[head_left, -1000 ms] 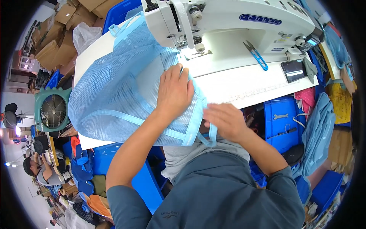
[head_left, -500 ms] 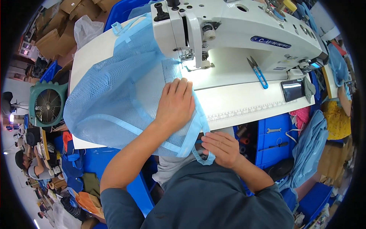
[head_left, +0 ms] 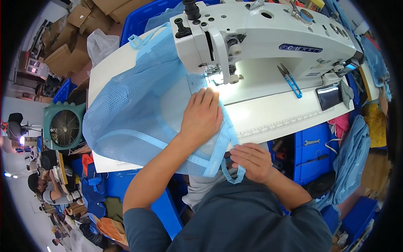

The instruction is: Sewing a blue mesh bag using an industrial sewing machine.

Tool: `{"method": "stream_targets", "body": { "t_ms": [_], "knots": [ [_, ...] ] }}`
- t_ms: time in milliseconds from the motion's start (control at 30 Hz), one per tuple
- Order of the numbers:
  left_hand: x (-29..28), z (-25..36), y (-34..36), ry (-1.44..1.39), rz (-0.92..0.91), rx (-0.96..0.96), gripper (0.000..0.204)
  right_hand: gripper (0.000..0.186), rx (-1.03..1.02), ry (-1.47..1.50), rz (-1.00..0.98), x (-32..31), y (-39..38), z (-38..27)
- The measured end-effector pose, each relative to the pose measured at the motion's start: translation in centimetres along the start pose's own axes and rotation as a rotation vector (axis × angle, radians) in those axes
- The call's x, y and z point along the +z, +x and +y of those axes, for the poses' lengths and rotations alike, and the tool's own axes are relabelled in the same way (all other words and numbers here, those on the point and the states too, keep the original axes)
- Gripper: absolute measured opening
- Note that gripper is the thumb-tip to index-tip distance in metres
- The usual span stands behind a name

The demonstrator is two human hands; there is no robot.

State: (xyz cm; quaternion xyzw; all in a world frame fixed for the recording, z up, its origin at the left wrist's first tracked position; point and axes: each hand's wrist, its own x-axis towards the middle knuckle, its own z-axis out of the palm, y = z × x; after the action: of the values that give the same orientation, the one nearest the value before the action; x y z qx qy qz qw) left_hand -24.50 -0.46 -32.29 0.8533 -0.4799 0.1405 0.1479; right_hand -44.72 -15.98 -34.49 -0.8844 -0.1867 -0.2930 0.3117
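A light blue mesh piece (head_left: 126, 105) with plain blue fabric borders, shaped like a bag, lies over the left part of the sewing table. Its edge runs under the lit presser foot (head_left: 215, 79) of a white sewing machine (head_left: 260, 31). Just in front of that foot, my left hand (head_left: 201, 116) rests flat on the mesh, fingers stretched toward the needle area. Nearer to me, my right hand (head_left: 253, 163) closes on the blue fabric border (head_left: 229, 130) at the table's front edge; its thumb is hidden. A narrow strap loop (head_left: 234, 179) hangs beside it.
Blue-handled thread snips (head_left: 292, 84) lie under the machine arm, with a dark phone (head_left: 329, 96) and grey cloth to their right. A printed ruler scale (head_left: 277, 124) runs along the table's front. Beyond the left edge stand a green fan (head_left: 64, 125), cartons and a person working.
The whole view has shifted slightly, so everything sits further right. Both hands keep their hold, and the mesh has barely moved relative to the machine.
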Motion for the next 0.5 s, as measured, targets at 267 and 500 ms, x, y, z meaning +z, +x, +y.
{"method": "stream_targets", "body": {
  "t_ms": [267,500],
  "knots": [
    [0.0,-0.9,0.7,-0.062,-0.003,-0.059,0.040,0.029,-0.003,-0.006,-0.008,0.0,0.4,0.4],
    [0.4,-2.3,0.7,0.037,0.027,0.021,0.037,0.029,-0.003,0.004,-0.002,1.2,0.8,-0.2]
  ]
}}
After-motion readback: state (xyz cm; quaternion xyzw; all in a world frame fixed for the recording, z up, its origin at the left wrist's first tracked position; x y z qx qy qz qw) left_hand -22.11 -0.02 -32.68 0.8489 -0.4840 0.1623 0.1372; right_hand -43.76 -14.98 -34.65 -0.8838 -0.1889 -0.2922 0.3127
